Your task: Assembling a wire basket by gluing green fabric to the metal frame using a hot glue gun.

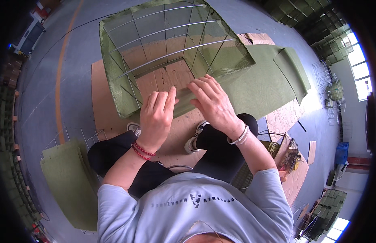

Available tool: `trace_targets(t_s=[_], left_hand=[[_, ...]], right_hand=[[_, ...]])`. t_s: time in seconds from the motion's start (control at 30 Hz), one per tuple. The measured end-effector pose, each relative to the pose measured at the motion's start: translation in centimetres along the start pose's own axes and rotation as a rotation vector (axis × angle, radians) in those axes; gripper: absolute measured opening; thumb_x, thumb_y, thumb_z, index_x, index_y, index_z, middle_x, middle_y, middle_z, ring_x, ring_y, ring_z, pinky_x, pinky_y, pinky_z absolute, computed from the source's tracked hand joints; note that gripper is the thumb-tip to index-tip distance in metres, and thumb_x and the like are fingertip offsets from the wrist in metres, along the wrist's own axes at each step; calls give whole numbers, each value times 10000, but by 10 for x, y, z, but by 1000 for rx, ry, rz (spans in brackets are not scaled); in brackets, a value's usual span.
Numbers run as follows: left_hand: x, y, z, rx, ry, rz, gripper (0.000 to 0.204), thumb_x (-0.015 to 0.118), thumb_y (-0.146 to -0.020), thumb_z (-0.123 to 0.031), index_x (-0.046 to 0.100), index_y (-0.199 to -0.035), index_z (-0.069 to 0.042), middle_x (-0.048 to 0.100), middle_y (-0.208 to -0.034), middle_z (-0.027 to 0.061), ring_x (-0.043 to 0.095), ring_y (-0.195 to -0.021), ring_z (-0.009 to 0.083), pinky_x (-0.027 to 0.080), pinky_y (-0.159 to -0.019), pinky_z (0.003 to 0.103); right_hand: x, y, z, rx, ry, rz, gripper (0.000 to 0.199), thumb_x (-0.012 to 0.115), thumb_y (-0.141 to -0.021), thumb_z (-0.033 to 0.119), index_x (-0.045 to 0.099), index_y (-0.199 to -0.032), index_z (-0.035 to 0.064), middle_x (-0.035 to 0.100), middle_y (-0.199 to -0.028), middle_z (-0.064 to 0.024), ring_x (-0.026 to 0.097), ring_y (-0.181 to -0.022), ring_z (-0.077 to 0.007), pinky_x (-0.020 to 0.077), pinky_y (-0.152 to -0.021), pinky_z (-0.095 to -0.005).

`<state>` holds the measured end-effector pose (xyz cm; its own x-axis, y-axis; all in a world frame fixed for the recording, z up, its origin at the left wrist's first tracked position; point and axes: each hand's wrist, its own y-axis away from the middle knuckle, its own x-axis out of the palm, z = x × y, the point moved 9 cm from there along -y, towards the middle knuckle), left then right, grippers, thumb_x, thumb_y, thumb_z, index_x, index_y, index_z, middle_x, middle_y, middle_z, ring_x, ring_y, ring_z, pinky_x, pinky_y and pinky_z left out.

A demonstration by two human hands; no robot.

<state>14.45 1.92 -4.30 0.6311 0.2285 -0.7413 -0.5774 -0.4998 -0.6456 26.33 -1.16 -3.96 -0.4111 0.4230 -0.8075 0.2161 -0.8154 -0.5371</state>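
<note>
A wire-framed box wrapped in green mesh fabric stands on its side before me, its wire grid showing across the upper opening. My left hand, with a red bead bracelet, is at the near side of the box, fingers bent and closed over the mesh edge. To its right, my right hand, wearing a pale bracelet, also has bent fingers closed on the same near edge. Between the hands the mesh runs as a band. My palms hide part of the fabric and exactly how the fingertips meet it.
Cardboard lies under the box on the grey floor. A long green mesh sheet spreads to the right. Folded green sheets rest at my left. A tray with tools sits by my right knee. Stacked green boxes stand far right.
</note>
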Motion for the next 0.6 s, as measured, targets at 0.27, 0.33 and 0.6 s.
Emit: trace_targets(t_s=[0.27, 0.33, 0.6], left_hand=[[11, -14, 18, -49, 136, 145, 143, 681, -878, -130, 589, -806, -49, 591, -798, 72, 607, -755, 247, 496, -624, 382], [12, -19, 16, -61, 152, 193, 136, 675, -881, -133, 603, -819, -36, 618, -837, 79, 624, -810, 248, 498, -644, 382], [13, -29, -31, 84, 60, -18, 369, 688, -869, -153, 632, -1186, 28, 615, -1025, 118, 614, -960, 243, 536, -852, 350]], right_hand=[[17, -23, -7, 10, 49, 18, 519, 635, -874, 507, 556, -766, 6, 559, -728, -139, 580, -764, -316, 473, -815, -410], [12, -27, -12, 43, 71, 20, 584, 584, -891, 562, 544, -714, 7, 564, -683, -143, 589, -733, -307, 476, -793, -397], [-67, 8, -50, 129, 91, -172, 373, 714, -858, 194, 612, -1152, -12, 642, -1198, -168, 604, -1137, -340, 431, -1076, -481]])
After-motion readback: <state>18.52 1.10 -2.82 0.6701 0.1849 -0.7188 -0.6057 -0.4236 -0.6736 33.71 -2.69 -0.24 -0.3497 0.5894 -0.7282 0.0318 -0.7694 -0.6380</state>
